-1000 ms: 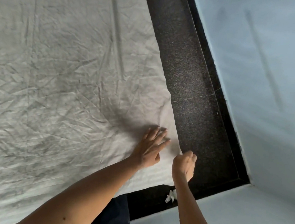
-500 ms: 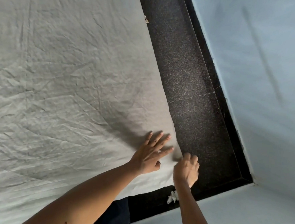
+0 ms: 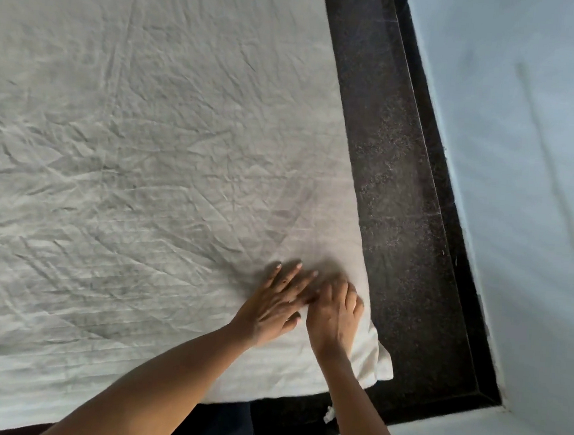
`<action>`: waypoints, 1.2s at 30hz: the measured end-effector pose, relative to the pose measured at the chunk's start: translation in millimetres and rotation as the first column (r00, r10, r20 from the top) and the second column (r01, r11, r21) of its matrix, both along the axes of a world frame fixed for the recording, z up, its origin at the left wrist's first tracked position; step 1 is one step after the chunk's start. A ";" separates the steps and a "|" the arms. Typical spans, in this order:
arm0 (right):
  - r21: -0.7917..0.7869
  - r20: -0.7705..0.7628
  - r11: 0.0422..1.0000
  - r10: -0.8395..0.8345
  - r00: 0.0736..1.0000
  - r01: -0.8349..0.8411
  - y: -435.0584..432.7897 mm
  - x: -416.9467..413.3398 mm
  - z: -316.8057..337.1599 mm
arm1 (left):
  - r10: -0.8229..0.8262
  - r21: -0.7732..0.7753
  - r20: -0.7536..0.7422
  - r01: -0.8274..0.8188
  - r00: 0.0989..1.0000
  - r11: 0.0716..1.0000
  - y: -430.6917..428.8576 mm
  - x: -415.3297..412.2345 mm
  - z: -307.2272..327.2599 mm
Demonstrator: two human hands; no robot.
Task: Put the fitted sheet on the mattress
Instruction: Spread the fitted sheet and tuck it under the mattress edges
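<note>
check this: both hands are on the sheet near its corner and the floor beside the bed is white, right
No. The head view shows the left hand and right hand on the sheet near its corner, but the floor is dark, not white.

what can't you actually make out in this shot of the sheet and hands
Head view only:
Mattress: wholly covered by the fitted sheet; whether its corner is tucked under is hidden.
Right hand: fingertips blurred, beside the left hand; pinching or pressing, unclear.
White scrap on the floor: too small to identify.
Sheet's left and far sides: cut off by the frame.
</note>
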State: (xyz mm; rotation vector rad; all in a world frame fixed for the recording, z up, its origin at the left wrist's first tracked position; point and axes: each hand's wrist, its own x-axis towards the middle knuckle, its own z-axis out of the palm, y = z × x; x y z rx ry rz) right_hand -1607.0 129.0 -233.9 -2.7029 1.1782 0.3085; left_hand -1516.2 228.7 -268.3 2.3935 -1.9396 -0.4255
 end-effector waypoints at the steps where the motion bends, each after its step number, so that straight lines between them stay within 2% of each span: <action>1: 0.031 -0.003 0.999 -0.010 1.000 0.010 6.3 7.3 1.2 | 0.015 0.006 0.010 -0.015 1.000 1.000 6.5 3.8 -0.7; 4: 0.258 -0.005 0.966 0.011 1.000 -0.010 26.7 30.4 -3.1 | 0.086 0.059 0.048 -0.089 0.995 0.994 39.2 24.6 -3.4; 5: 0.250 0.056 0.968 0.016 0.998 -0.029 36.1 37.4 -13.0 | 0.092 0.071 0.061 -0.096 0.994 0.993 52.3 34.3 -7.2; 7: 0.133 0.213 0.984 0.092 0.973 -0.122 61.4 73.1 -2.3 | 0.081 0.067 0.117 -0.089 0.990 0.994 80.8 55.4 -19.7; 8: 0.113 0.243 0.973 0.171 0.955 -0.203 76.7 99.7 25.5 | 0.077 0.066 0.142 -0.087 0.987 0.994 96.3 68.1 -24.1; 11: 0.158 0.110 0.953 0.243 0.964 -0.259 127.4 155.4 -1.5 | 0.112 0.037 0.264 -0.126 0.958 0.991 137.2 111.9 -27.0; 13: 0.204 0.084 0.965 0.153 0.985 -0.168 157.1 165.2 -38.6 | 0.130 0.007 0.245 -0.136 0.961 0.991 173.5 136.4 -27.3; 14: 0.134 0.061 0.978 0.153 0.986 -0.160 167.4 167.8 -66.0 | 0.139 -0.011 0.212 -0.140 0.967 0.990 192.0 146.5 -27.5; 15: 0.115 0.122 0.982 0.136 0.983 -0.150 175.3 166.1 -89.0 | 0.167 -0.012 0.182 -0.167 0.969 0.986 209.1 157.2 -24.0; 17: 0.265 0.093 0.950 0.144 0.985 -0.164 214.8 182.9 -47.3 | 0.249 0.004 0.127 -0.251 0.960 0.968 241.3 178.5 -16.6; 18: 0.299 0.115 0.940 0.133 0.984 -0.162 226.5 205.0 -4.8 | 0.284 0.003 0.104 -0.286 0.953 0.958 257.2 187.7 -14.3; 21: 0.220 0.017 0.958 0.183 0.983 -0.182 273.2 224.9 -13.5 | 0.317 0.034 0.078 -0.320 0.945 0.947 304.2 211.4 -14.8; 23: 0.204 0.043 0.962 0.177 0.983 -0.182 296.6 242.1 -21.2 | 0.336 0.047 0.081 -0.341 0.938 0.939 334.6 228.1 -16.3; 28: 0.154 -0.046 0.952 0.273 0.961 -0.263 356.0 268.3 -30.0 | 0.403 0.064 0.037 -0.404 0.915 0.912 405.5 248.2 -16.9; 36: 0.195 -0.062 0.853 0.503 0.862 -0.484 456.5 279.5 -29.1 | 0.521 0.092 0.074 -0.526 0.850 0.845 515.6 241.9 -6.0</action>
